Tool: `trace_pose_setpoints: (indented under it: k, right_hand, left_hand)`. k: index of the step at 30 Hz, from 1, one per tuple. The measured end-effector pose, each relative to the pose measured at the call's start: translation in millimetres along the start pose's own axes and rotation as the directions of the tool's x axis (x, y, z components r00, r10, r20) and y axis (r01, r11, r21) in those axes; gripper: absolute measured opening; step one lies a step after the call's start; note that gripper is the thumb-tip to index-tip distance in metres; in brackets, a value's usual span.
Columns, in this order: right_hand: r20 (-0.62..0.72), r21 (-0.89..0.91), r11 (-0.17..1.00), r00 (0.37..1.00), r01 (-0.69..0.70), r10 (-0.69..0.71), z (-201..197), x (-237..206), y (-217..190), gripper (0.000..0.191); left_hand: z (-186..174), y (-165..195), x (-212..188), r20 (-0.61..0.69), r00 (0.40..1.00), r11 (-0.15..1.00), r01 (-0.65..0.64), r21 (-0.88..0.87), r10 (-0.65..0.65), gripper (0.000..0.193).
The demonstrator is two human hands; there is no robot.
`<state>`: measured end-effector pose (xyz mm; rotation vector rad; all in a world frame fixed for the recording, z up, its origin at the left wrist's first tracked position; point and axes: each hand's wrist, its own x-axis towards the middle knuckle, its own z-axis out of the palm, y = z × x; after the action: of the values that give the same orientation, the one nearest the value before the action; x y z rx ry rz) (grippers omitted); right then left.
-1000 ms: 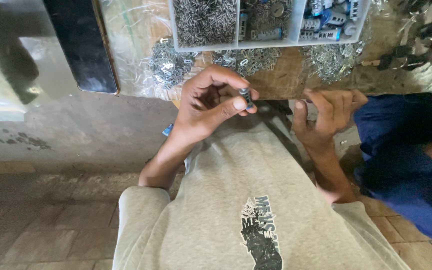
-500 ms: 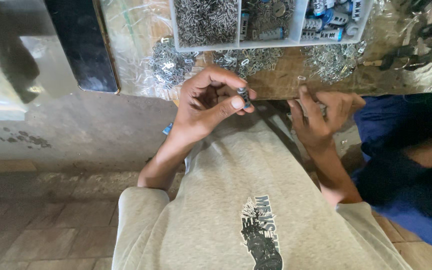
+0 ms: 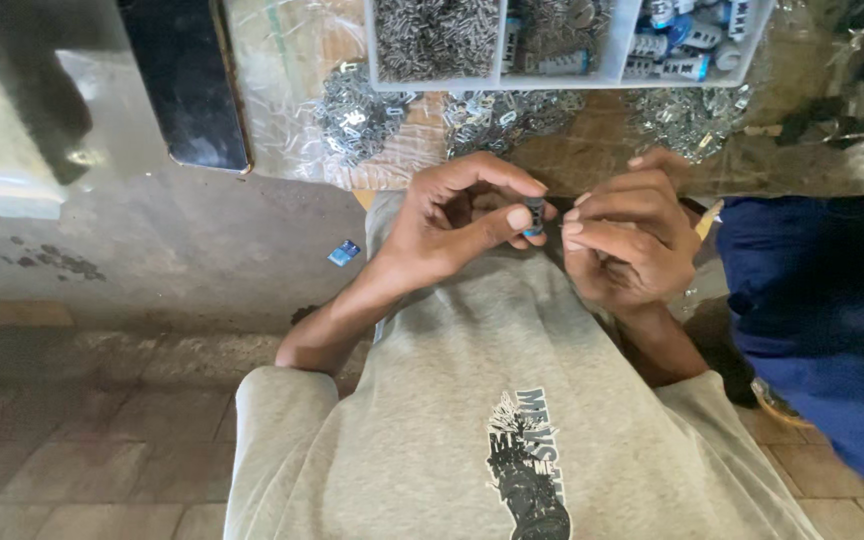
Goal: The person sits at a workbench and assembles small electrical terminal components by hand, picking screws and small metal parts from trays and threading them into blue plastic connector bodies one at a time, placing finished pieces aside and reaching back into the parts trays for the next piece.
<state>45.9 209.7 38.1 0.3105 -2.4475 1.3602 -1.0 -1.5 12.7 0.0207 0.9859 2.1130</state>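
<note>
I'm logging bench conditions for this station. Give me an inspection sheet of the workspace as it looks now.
Surface: wooden bench under clear plastic sheet.
Job's things: small dark part pinched in left hand; right hand close beside it, fingertips nearly touching.
Clutter: heaps of small metal pieces; divided white tray of parts; black slab.
Grips: left shut on part; right unclear.
Cables: nothing seen.
Surroundings: tiled floor, blue scrap, blue-clothed person at right.
</note>
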Motion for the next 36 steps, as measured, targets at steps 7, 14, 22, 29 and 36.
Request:
trace_pose_setpoints:
  k: [7, 14, 22, 29, 36]
  right_hand:
    - [0.087, 0.164, 0.984, 0.993, 0.068, -0.083, 16, 20, -1, 0.036]
    - [0.375, 0.008, 0.983, 0.911, 0.183, -0.173, 9, 32, -9, 0.03]
    - [0.452, -0.335, 0.927, 0.892, 0.168, 0.001, 14, 5, 9, 0.044]
    - [0.351, -0.499, 0.811, 0.927, 0.304, -0.132, 31, -25, 27, 0.041]
    - [0.316, -0.37, 0.871, 0.926, 0.322, -0.208, 28, -25, 22, 0.021]
  left_hand:
    - [-10, 0, -8, 0.006, 0.998, 0.998, -0.06, 0.02, 0.06, 0.027]
    - [-13, 11, -14, 0.005, 0.996, 0.95, -0.09, 0.301, 0.092, 0.023]
    - [-33, 27, -33, -0.018, 0.997, 0.887, -0.064, 0.458, 0.081, 0.02]
    - [-39, 20, -38, -0.113, 0.986, 0.96, -0.094, 0.263, 0.127, 0.024]
    - [-36, 16, -41, -0.128, 0.985, 0.97, -0.085, 0.229, 0.117, 0.022]
